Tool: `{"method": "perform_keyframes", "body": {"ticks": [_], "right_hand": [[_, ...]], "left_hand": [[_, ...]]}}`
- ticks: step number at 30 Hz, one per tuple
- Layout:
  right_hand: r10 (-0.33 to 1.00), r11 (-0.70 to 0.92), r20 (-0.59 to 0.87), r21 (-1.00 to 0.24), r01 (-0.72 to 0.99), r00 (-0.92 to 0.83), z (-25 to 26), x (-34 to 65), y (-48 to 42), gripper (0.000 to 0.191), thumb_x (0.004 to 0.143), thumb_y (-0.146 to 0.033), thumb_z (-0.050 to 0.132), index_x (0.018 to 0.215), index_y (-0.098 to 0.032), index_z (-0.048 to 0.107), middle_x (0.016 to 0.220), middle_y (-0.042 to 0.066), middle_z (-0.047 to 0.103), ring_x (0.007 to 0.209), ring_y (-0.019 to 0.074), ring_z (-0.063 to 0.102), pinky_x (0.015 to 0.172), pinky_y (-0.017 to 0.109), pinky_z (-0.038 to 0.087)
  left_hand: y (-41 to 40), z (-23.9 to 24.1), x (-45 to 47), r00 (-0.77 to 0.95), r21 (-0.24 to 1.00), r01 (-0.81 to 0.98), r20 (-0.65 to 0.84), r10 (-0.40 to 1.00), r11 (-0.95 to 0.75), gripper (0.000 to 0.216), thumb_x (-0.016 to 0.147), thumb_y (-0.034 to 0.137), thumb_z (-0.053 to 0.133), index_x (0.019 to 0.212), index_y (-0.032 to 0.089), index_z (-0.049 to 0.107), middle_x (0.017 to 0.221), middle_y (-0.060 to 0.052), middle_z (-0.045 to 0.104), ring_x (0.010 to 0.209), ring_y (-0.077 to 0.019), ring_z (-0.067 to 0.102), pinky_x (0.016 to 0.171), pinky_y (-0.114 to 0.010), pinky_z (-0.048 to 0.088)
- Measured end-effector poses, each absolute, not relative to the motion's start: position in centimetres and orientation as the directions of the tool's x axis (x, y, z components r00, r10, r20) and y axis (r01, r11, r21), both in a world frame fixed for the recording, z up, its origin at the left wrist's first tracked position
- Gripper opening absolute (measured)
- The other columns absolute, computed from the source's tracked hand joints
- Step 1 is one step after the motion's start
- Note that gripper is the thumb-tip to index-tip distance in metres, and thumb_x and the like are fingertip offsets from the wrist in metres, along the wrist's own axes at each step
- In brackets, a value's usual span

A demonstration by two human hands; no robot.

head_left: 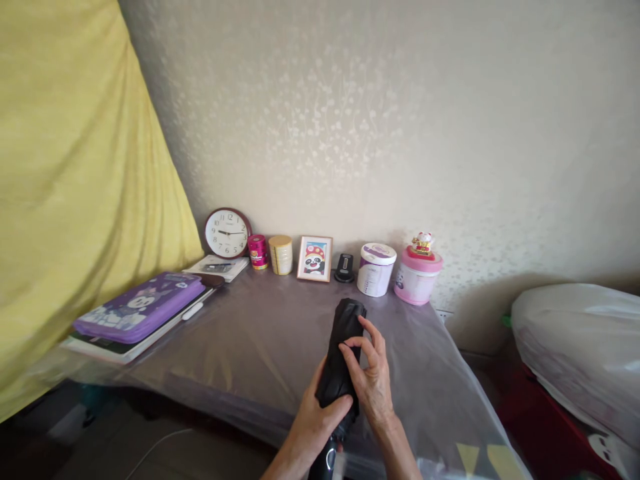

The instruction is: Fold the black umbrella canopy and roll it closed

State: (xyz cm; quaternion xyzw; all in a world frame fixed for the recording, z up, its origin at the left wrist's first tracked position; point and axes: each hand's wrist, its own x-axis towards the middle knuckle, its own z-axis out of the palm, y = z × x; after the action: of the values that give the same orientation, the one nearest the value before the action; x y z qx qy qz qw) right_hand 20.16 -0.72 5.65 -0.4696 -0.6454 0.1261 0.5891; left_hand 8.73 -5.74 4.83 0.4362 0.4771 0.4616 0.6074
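Left hand (314, 421) is clenching the lower end of the folded black umbrella (341, 350) above the near edge of the table (240, 347), while the right hand (373, 385) is laying loose, spread fingers on its cloth; holding that lower grip firm seems wise

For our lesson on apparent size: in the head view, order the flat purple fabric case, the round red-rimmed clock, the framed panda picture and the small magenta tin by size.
1. Flat purple fabric case, though nearest the camera.
2. Round red-rimmed clock.
3. Framed panda picture, only slightly smaller.
4. Small magenta tin.
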Motion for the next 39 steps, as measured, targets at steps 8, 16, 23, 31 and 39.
{"method": "perform_keyframes", "body": {"ticks": [8, 16, 23, 31, 39], "right_hand": [[0.956, 0.293, 0.291, -0.955, 0.043, -0.041, 6.5, 21.6, -1.5, 0.016, 0.072, -0.037, 0.069, 0.069, -0.021, 0.065, 0.060, -0.002, 0.055, 0.056, 0.0126, 0.045, 0.056, 0.024, 0.036], [0.926, 0.188, 0.219, -0.974, -0.130, -0.308, 6.4, 21.9, -1.9, 0.019, 0.069, -0.035, 0.073, 0.067, -0.018, 0.064, 0.061, -0.003, 0.052, 0.059, 0.0105, 0.045, 0.058, 0.022, 0.036], [0.937, 0.286, 0.304, -0.951, -0.119, -0.173, 5.7, 21.0, -1.4, 0.014, 0.076, -0.032, 0.067, 0.073, -0.020, 0.062, 0.072, -0.002, 0.056, 0.064, 0.0104, 0.046, 0.061, 0.021, 0.038], [0.904, 0.387, 0.350, -0.914, 0.121, -0.246, 4.8, 20.6, -1.3, 0.011, 0.083, -0.031, 0.059, 0.079, -0.020, 0.061, 0.078, 0.000, 0.060, 0.067, 0.0121, 0.051, 0.062, 0.022, 0.041], [0.835, 0.549, 0.482, -0.763, 0.341, -0.265, 5.3, 19.7, -1.8, 0.007, 0.086, -0.022, 0.053, 0.082, -0.021, 0.058, 0.081, 0.000, 0.060, 0.076, 0.0127, 0.056, 0.071, 0.022, 0.042]], "left_hand": [[-5.0, 5.8, 7.3, 0.037, 0.980, -0.043, -0.195, 0.980, 0.197, 0.070, 0.074, 0.034, 0.060, 0.136, 0.027, 0.030, 0.066, 0.004, 0.058, 0.040, -0.0099, 0.050, 0.034, -0.021, 0.044], [-4.6, 6.6, 6.2, 0.030, 0.978, 0.033, -0.205, 0.978, 0.204, 0.073, 0.076, 0.040, 0.058, 0.139, 0.032, 0.021, 0.074, 0.003, 0.062, 0.046, -0.0121, 0.056, 0.037, -0.022, 0.046], [-4.6, 3.4, 6.6, 0.033, 0.958, 0.242, 0.152, 0.988, -0.156, 0.066, 0.073, 0.021, 0.057, 0.135, 0.021, 0.032, 0.128, -0.006, 0.054, 0.117, -0.0206, 0.051, 0.099, -0.034, 0.039], [-5.3, 3.0, 6.3, 0.059, 0.815, 0.550, 0.181, 0.982, -0.183, 0.068, 0.076, 0.026, 0.052, 0.139, 0.019, 0.027, 0.134, -0.011, 0.049, 0.117, -0.0248, 0.052, 0.096, -0.037, 0.041], [-5.2, 2.4, 6.1, 0.035, 0.780, 0.608, 0.163, 0.986, -0.150, 0.069, 0.077, 0.028, 0.051, 0.139, 0.016, 0.026, 0.132, -0.013, 0.051, 0.114, -0.0251, 0.054, 0.094, -0.036, 0.042]]}}
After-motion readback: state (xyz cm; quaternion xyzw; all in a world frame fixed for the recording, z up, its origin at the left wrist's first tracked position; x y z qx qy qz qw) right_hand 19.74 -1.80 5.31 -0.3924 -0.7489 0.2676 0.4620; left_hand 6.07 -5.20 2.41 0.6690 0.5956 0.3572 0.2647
